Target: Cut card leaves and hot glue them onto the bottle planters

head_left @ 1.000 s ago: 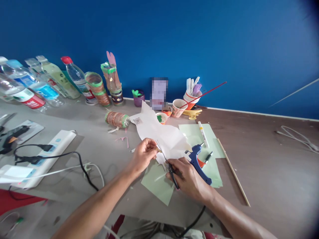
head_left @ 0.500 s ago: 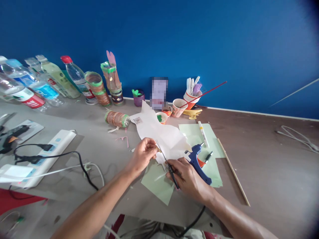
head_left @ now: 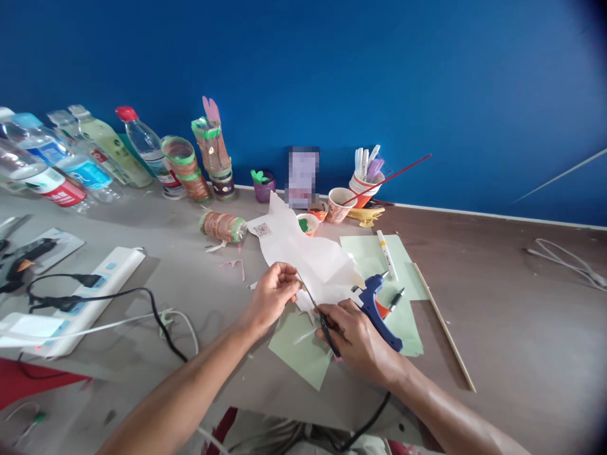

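Note:
My left hand (head_left: 272,294) pinches the near edge of a white paper sheet (head_left: 303,256) that carries a small QR code. My right hand (head_left: 355,338) is closed round the handles of thin scissors (head_left: 315,309), whose blades point up into the paper's edge beside my left fingers. Under both hands lies a pale green sheet (head_left: 303,354). A blue glue gun (head_left: 377,306) rests just right of my right hand.
Plastic bottles (head_left: 71,161) and taped bottle crafts (head_left: 211,151) line the blue wall. Paper cups (head_left: 339,203) and a pen cup (head_left: 365,180) stand behind the paper. A power strip (head_left: 90,294) with cables lies left; a wooden stick (head_left: 443,325) and a marker (head_left: 386,253) lie right.
Barely anything has moved. My right hand with the scissors has shifted a touch, the blades staying at the paper's edge.

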Available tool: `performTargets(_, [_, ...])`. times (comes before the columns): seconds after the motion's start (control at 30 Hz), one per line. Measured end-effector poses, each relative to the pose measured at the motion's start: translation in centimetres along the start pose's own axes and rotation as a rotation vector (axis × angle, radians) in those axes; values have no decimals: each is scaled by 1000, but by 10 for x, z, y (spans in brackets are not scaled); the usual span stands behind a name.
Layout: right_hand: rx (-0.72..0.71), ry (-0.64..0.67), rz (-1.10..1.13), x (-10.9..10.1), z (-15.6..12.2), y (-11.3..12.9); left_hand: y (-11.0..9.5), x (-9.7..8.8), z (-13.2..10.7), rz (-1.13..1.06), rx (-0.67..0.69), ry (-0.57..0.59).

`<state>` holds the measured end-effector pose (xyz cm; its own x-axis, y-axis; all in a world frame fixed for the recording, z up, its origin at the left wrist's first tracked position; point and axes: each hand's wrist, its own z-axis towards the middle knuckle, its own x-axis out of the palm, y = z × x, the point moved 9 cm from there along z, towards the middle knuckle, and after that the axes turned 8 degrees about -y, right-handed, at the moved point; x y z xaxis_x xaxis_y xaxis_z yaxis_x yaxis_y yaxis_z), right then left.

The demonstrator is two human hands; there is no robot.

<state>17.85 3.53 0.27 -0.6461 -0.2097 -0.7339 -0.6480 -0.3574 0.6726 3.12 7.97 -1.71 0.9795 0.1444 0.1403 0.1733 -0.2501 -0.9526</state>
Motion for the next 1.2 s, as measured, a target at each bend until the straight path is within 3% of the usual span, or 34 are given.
performTargets(0.37, [65,-206,246,-24,-1,-16,-9,-7,1,14,46,-48])
performTargets(0.73, [-2,-177,193,-22,0,-4,-6,-7,1,32,41,-4])
performTargets(1.2, [-49,-115,-45,-11,3,3,-7,3,-1,33,26,63])
